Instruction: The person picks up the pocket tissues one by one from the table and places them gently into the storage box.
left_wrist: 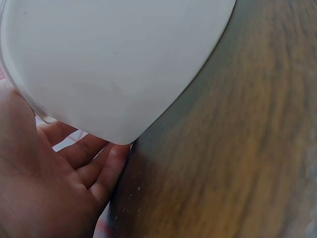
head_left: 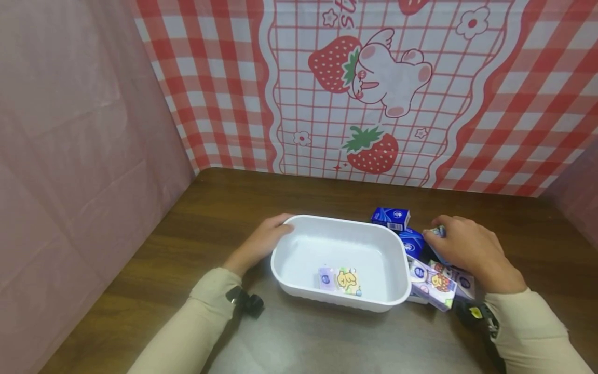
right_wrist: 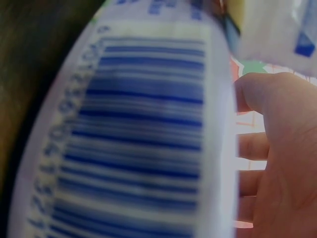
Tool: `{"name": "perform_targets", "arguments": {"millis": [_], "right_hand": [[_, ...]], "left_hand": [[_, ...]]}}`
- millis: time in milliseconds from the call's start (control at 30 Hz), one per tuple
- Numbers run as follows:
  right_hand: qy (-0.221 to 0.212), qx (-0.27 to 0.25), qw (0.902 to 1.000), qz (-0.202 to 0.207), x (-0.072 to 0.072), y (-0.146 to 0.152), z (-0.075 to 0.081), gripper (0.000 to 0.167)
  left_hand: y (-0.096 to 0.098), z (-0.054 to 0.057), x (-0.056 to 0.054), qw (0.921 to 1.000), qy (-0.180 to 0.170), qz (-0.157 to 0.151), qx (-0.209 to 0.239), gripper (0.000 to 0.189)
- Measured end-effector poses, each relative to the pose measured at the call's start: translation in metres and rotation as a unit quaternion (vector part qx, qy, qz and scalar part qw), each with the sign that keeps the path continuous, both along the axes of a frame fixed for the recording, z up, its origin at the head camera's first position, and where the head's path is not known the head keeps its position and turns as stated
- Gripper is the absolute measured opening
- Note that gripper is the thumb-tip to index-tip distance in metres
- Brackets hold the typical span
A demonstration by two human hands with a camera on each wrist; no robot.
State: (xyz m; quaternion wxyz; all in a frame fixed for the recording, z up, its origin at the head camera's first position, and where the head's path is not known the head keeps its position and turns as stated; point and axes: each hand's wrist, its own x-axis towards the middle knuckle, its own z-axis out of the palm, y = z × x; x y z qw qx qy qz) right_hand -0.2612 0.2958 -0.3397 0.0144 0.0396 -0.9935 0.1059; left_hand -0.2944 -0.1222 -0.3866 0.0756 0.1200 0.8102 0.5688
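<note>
A white plastic basin [head_left: 341, 301] stands on the table with one purple-and-yellow tissue pack [head_left: 340, 280] lying inside. My left hand [head_left: 263, 239] grips the basin's far left corner, thumb over the rim; in the left wrist view its fingers [left_wrist: 84, 153] lie against the outer wall. To the basin's right, my right hand [head_left: 469, 248] holds a bluish tissue pack [head_left: 438, 244] between thumb and fingers, partly hidden by the hand. Close to the right wrist camera, a pack with a barcode [right_wrist: 133, 134] covers much of that view.
Beside the basin's right end lie blue tissue packs [head_left: 390, 218] and purple printed packs [head_left: 433, 284], some overlapping. The brown wooden table [head_left: 177, 228] reaches back to a red-and-white checked cloth [head_left: 219, 88] with strawberry prints. A pink cloth [head_left: 79, 135] hangs at the left.
</note>
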Motion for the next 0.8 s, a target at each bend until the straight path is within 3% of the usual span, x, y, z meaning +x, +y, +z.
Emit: {"name": "perform_targets", "arguments": {"millis": [800], "right_hand": [[0.045, -0.004, 0.999, 0.006, 0.0013, 0.0, -0.0006, 0.072]], "left_hand": [[0.0006, 0.0005, 0.0, 1.0, 0.003, 0.0, -0.002, 0.035]]}}
